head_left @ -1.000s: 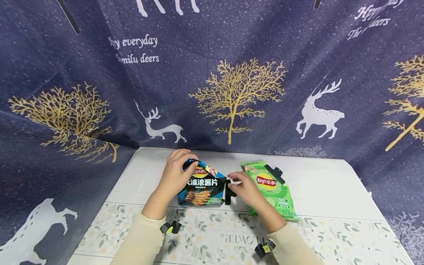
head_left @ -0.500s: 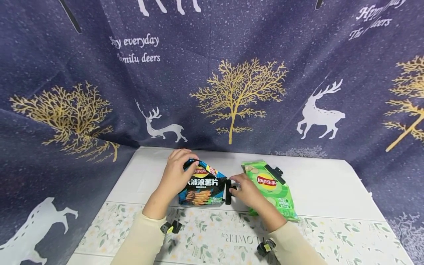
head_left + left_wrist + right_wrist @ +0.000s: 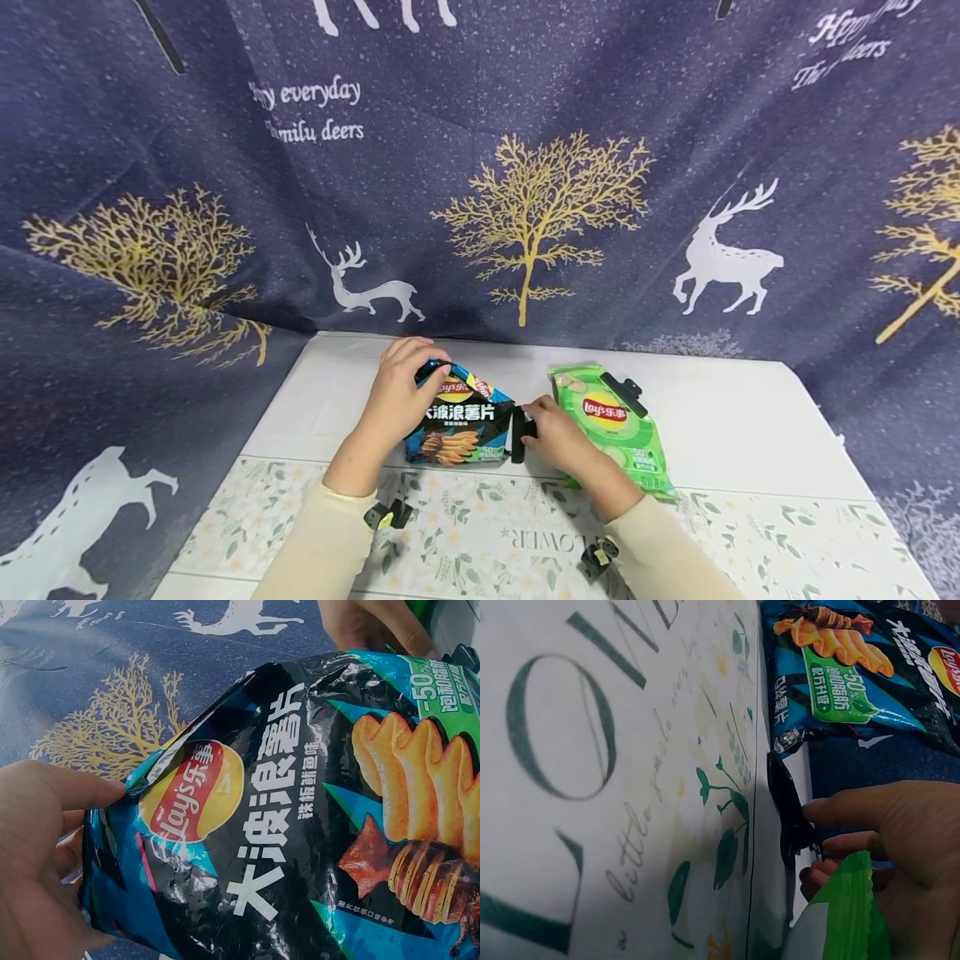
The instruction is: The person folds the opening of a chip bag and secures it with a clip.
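Observation:
A black and blue Lay's chip bag sits on the table with its top edge folded over. My left hand grips its upper left corner, thumb in front; in the left wrist view the bag's printed front fills most of the picture. Just right of the bag is a black bag clip. My right hand pinches the clip's handle side; the right wrist view has the fingertips against the clip. Some of those fingers are hidden behind the green bag's corner.
A green Lay's chip bag lies right of my right hand, partly under the forearm, with another black clip on its upper right edge. A floral-printed strip runs along the table's front. A dark blue deer-print cloth hangs behind.
My right hand has shifted its hold on the clip: the fingers loosened and spread, then closed in on the handle. The left hand and the black bag stay put.

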`<state>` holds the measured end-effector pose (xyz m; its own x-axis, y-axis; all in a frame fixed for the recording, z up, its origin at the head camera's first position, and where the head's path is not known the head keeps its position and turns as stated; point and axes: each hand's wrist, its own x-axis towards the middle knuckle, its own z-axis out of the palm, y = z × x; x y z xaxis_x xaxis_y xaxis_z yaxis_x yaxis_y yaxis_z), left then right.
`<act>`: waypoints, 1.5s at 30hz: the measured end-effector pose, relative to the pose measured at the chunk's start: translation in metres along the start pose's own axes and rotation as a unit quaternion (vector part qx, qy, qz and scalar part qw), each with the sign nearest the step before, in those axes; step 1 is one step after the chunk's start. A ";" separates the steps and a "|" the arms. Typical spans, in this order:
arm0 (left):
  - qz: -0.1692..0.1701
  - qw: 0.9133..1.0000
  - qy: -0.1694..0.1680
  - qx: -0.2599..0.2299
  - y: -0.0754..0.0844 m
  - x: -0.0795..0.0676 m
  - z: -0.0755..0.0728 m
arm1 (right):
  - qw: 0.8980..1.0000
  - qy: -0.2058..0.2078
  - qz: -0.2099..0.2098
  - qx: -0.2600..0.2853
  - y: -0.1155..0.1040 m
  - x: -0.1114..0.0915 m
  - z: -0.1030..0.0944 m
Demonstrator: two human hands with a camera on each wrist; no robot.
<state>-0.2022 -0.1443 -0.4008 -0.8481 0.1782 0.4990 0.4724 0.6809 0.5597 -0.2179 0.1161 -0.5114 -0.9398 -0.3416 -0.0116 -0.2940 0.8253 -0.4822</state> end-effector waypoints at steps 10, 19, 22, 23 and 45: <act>-0.001 1.000 -0.001 -0.001 0.000 -0.001 0.000 | 1.000 -0.019 -0.007 -0.024 -0.001 0.001 -0.001; -0.002 1.000 0.000 -0.001 0.000 0.000 -0.001 | 0.998 -0.017 -0.017 -0.054 -0.006 0.000 -0.003; -0.001 1.000 0.001 -0.002 0.000 0.000 -0.001 | 0.998 -0.012 -0.025 -0.058 -0.007 -0.001 -0.004; 0.000 1.000 0.002 -0.002 0.000 0.000 0.000 | 0.998 -0.010 -0.026 -0.057 -0.007 -0.001 -0.004; 0.005 1.000 0.003 -0.005 -0.001 -0.002 0.000 | 1.000 -0.025 0.004 0.017 -0.007 -0.005 -0.009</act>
<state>-0.2010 -0.1451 -0.4019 -0.8424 0.1809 0.5076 0.4826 0.6725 0.5612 -0.2126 0.1157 -0.4998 -0.9316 -0.3586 -0.0593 -0.2799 0.8119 -0.5123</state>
